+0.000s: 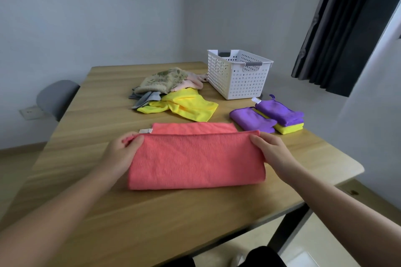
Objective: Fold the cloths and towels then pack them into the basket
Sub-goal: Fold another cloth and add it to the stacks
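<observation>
Left hand and right hand each pinch a corner of the coral cloth, mid-fold. Best to lay its edge square on the far layer (label side), then smooth.

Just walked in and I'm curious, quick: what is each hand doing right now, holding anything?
Left hand: closed, pinching the left corner of the coral cloth.
Right hand: closed, pinching the right corner of the same cloth.
</observation>
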A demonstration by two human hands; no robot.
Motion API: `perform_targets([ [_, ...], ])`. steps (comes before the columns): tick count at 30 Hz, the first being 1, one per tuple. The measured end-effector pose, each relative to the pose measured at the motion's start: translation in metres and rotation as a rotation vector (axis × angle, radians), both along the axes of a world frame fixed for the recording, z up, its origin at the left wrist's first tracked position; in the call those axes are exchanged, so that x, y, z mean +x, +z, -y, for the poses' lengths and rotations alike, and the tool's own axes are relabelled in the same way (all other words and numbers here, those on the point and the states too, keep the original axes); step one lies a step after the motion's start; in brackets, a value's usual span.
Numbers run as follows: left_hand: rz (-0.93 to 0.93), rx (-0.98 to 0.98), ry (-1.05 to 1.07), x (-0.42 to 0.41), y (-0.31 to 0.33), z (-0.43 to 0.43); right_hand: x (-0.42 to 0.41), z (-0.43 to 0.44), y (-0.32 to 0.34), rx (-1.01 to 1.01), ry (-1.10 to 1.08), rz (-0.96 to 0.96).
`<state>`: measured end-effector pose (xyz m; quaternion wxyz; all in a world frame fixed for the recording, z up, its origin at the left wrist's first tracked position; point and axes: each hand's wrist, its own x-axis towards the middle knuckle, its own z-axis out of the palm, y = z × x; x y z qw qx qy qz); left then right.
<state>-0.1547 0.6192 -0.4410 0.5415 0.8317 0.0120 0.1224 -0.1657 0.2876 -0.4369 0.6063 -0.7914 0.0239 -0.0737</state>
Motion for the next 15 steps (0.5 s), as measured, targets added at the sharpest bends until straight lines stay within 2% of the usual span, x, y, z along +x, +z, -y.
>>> perform_targets([
  [4, 0.065, 0.168, 0.14, 0.047, 0.002, 0.012, 0.046, -0.01, -0.001, -0.047, -0.124, -0.03],
  [6, 0.039, 0.257, 0.178, 0.068, 0.002, 0.018, 0.067, -0.013, -0.001, -0.108, -0.179, -0.044],
  [11, -0.082, 0.477, 0.272, 0.119, -0.007, 0.027, 0.112, -0.017, -0.008, -0.422, -0.246, -0.074],
  [15, -0.097, 0.685, 0.329, 0.144, -0.013, 0.033, 0.136, -0.022, -0.02, -0.666, -0.294, -0.111],
])
